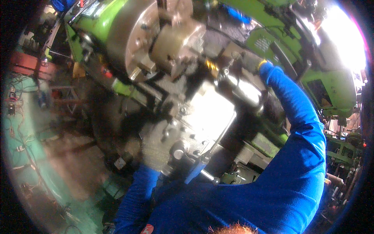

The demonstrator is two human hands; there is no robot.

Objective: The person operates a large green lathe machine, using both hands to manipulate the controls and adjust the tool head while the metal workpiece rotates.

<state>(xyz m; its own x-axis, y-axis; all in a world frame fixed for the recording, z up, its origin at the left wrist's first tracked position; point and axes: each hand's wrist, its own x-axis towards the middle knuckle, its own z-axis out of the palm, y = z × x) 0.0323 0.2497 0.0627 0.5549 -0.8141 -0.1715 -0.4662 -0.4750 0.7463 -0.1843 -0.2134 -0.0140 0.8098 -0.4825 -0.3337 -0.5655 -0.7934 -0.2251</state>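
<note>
A metal lathe fills the middle of the head view. Its round steel chuck (134, 39) has a thick cylindrical metal workpiece (175, 46) at its face, smeared by blur. My left hand (156, 146), in a grey glove, is at the near left side of the tool post block (177, 132), close to its round knob (179, 149); its fingers are blurred. Farther off, my gloved right hand (249, 60) with a yellow cuff reaches past the shiny tailstock barrel (247, 91). It lies by a small clamp lever (235, 55), and I cannot make out its grip.
A bright flat plate (212, 111) lies on the carriage, with a blue-handled lever (196, 171) at its near edge. The green headstock (97, 29) stands at upper left, and another green machine (327, 89) at right. Cables (27, 156) run over the green floor at left.
</note>
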